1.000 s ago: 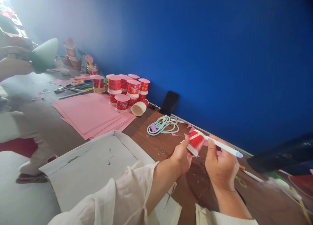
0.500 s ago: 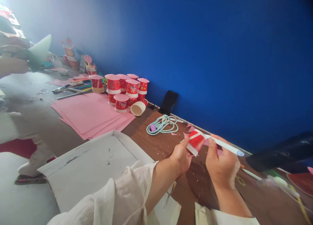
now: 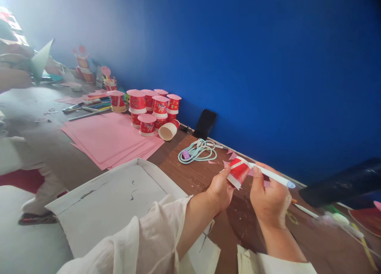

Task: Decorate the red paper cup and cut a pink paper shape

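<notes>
My left hand (image 3: 220, 187) is closed around a red paper cup (image 3: 239, 171) with a white rim, tilted above the brown tabletop. In my right hand (image 3: 269, 198) is a white glue pen (image 3: 275, 175) with a pale blue end, gripped between thumb and fingers. Its tip meets the cup's edge on the side away from my left hand. My fingers behind the cup are partly hidden. Small pink paper scraps (image 3: 232, 156) lie just beyond the cup.
Red cups with pink discs (image 3: 137, 100) stand stacked beside pink paper sheets (image 3: 101, 137). One cup (image 3: 168, 131) lies sideways. A pale blue cable (image 3: 199, 152) and black phone (image 3: 205, 123) sit near the blue wall. At left, another person's hand (image 3: 13, 77) holds pale paper. A white box lid (image 3: 113, 210) is nearer me.
My hands, the cup and the pen have barely moved. At the left, the other person's hand and pale paper have shifted slightly left.
</notes>
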Available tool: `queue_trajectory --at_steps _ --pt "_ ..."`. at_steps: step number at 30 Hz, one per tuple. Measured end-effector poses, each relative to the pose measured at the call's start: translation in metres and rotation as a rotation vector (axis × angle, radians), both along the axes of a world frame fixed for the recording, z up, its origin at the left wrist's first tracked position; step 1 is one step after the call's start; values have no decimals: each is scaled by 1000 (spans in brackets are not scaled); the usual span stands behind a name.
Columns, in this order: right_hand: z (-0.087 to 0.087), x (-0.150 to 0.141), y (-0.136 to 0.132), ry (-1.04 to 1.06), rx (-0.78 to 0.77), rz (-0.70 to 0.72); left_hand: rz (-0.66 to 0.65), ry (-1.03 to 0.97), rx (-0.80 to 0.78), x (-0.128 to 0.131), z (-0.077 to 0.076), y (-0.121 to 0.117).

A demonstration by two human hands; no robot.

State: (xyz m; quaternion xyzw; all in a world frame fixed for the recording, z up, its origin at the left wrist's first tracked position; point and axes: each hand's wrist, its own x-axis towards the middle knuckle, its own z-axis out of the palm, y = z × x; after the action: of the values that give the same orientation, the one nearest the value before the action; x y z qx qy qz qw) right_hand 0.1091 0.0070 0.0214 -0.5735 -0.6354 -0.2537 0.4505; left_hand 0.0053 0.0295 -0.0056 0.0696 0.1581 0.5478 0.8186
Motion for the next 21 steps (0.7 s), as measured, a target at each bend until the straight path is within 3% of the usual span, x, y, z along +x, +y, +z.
queue_trajectory --at_steps 21 --pt "-4 1 1 -16 7 0 -8 31 -13 -4 5 -2"
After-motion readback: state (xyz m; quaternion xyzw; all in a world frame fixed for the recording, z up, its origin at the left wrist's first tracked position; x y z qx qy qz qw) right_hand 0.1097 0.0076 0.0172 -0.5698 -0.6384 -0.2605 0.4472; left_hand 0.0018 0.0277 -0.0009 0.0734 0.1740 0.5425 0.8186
